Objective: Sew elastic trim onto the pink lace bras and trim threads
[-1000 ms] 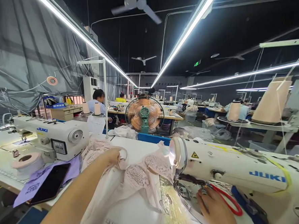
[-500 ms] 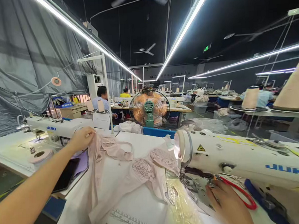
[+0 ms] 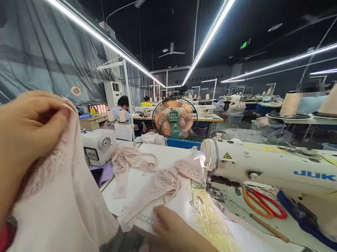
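My left hand (image 3: pixel 33 130), raised close to the camera at the left, is closed on a pale pink lace bra (image 3: pixel 67 197) that hangs down in front of me. My right hand (image 3: pixel 171 224) is low over the table's front edge, slightly blurred, its fingertips hidden. Just beyond it lies another pink bra (image 3: pixel 166 181) with lace cups, one end by the needle area of the right sewing machine (image 3: pixel 244 159). Farther back rests one more folded pink bra (image 3: pixel 133 160).
Orange-handled scissors (image 3: pixel 257 204), a red-handled tool (image 3: pixel 272 203) and a wooden-handled tool (image 3: pixel 268 228) lie below the machine arm. Yellowish plastic film (image 3: pixel 203 211) covers part of the table. A second sewing machine (image 3: pixel 101 145) stands left. Behind are a fan (image 3: pixel 174 118) and seated people.
My left hand has lifted a bra from the left of the table up toward the camera. My right hand has left the scissors by the machine and moved left to the table's front.
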`<control>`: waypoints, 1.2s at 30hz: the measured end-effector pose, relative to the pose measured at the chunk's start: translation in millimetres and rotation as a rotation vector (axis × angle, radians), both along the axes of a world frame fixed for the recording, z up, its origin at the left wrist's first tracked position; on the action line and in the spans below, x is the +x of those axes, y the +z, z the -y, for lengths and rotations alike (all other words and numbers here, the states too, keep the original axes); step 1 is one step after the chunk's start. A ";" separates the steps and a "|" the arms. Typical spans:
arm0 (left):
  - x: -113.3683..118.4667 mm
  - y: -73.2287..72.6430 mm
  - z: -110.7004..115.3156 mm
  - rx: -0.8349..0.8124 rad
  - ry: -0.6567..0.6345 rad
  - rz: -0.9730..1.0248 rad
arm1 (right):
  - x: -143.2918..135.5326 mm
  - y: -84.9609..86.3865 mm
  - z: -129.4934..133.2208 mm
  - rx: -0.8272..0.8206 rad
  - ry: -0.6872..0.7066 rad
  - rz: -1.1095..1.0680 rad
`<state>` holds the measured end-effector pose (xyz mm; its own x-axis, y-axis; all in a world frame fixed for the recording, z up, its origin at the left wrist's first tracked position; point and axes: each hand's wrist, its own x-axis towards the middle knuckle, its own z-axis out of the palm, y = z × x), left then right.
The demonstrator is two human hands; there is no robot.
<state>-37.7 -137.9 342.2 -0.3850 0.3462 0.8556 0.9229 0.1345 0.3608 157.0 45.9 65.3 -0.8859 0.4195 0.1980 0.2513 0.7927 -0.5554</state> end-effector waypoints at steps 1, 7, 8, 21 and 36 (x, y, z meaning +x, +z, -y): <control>6.2 -4.2 -6.6 -0.052 0.030 -0.146 | -11.6 6.5 7.9 0.008 0.095 -0.006; 37.6 -54.6 -42.6 -0.393 -0.443 -0.131 | 0.6 46.0 18.0 -0.118 -0.115 -0.517; 43.7 -62.5 -47.1 -0.410 -0.529 -0.064 | 13.3 53.0 17.9 -0.176 -0.153 -0.633; 97.9 -88.4 -94.2 -0.422 -0.764 0.132 | 89.6 49.9 35.8 0.358 -0.242 -0.779; 105.1 -104.3 -94.5 -0.427 -0.741 0.295 | 110.3 51.9 34.6 0.286 -0.237 -0.777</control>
